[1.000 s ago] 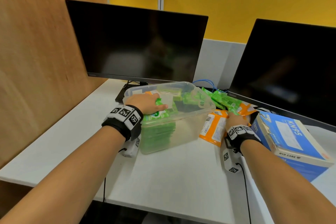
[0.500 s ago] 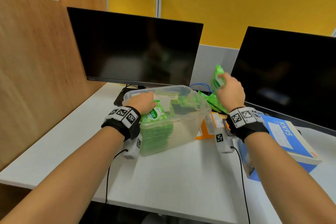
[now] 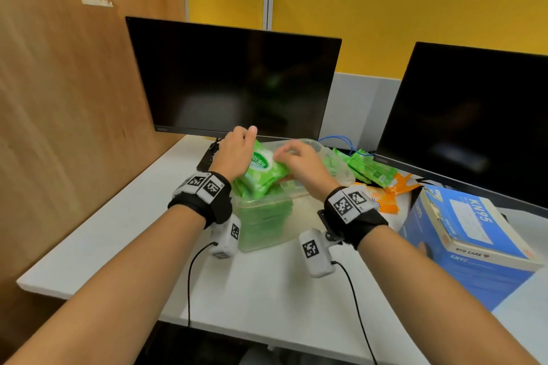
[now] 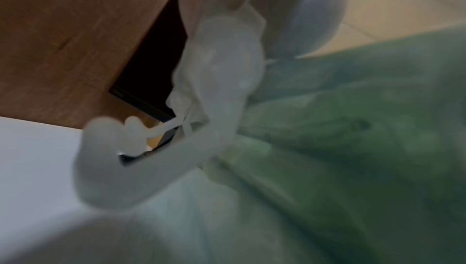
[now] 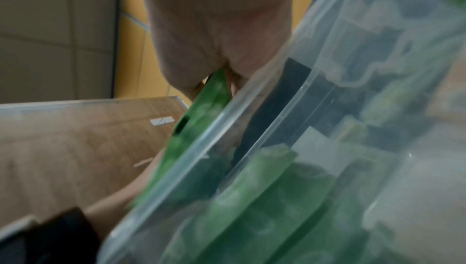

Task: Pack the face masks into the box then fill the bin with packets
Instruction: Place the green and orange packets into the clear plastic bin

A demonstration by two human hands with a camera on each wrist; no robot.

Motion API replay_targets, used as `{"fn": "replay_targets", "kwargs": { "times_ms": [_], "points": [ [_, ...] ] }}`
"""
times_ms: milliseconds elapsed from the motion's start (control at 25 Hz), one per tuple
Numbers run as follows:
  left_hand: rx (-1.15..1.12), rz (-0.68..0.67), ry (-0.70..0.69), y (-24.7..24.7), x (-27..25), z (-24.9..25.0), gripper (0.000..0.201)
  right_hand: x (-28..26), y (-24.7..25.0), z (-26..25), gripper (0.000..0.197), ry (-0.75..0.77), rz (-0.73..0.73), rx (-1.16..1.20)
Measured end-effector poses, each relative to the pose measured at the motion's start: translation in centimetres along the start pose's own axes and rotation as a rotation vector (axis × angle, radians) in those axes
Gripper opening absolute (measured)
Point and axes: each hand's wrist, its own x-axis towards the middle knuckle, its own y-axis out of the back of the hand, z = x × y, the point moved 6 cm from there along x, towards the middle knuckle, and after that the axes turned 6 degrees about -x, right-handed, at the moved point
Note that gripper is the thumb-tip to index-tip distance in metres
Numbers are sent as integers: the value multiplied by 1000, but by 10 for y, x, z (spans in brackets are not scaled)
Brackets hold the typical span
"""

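Observation:
A clear plastic bin (image 3: pixel 268 241) stands mid-desk, stacked with green packets (image 4: pixel 353 128) that show through its wall. Over its near left corner a green packet (image 3: pixel 264 169) stands tilted on the stack. My right hand (image 3: pixel 284 154) pinches its right end, and in the right wrist view the green packet (image 5: pixel 201 109) sticks out from under the right hand (image 5: pixel 221 73) just above the bin rim (image 5: pixel 252 138). My left hand (image 3: pixel 246 133) lies against the packet's left face, fingers pointing up. The blue KN95 mask box (image 3: pixel 468 234) sits at the right, lid down.
Loose green packets (image 3: pixel 370 167) and orange packets (image 3: pixel 385 198) lie between the bin and the mask box. Two dark monitors (image 3: pixel 237 83) stand behind, with a wooden partition (image 3: pixel 74 127) on the left. The desk's front edge (image 3: pixel 118 302) is close to me.
My right hand took a green packet from the loose pile and carried it left over the bin. My left hand rose from pressing the stack to the packet's left side.

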Motion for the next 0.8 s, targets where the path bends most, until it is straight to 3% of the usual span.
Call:
{"fn": "replay_targets", "kwargs": {
  "times_ms": [120,160,200,280,360,440,560,640,720,800],
  "points": [
    [237,-188,22,-14,-2,-7,41,-3,-10,-3,12,142,-77,-577],
    [308,-252,19,-20,-2,-9,38,-5,-8,-5,11,134,-80,-595],
    [347,-294,16,-24,-3,-9,35,-5,-8,-4,24,88,-125,-564],
    [385,-299,-20,-27,-5,-3,30,-7,-16,1,69,-25,-336,-588],
    [433,-240,-99,-24,-5,6,30,-8,-27,7,93,-60,-491,-776],
    [397,-203,-115,-21,-5,7,31,-6,-34,13,99,-69,-564,-874],
    [430,-343,-34,-29,-5,-6,41,-9,-34,8,93,-48,-579,-795],
    [565,-452,3,-37,-5,-14,57,-8,-21,2,63,40,-420,-610],
    [630,-497,26,-40,-5,-18,73,-3,12,5,31,109,2,-504],
    [649,-498,29,-39,-5,-18,76,-6,46,15,31,92,432,-768]
  ]
}}
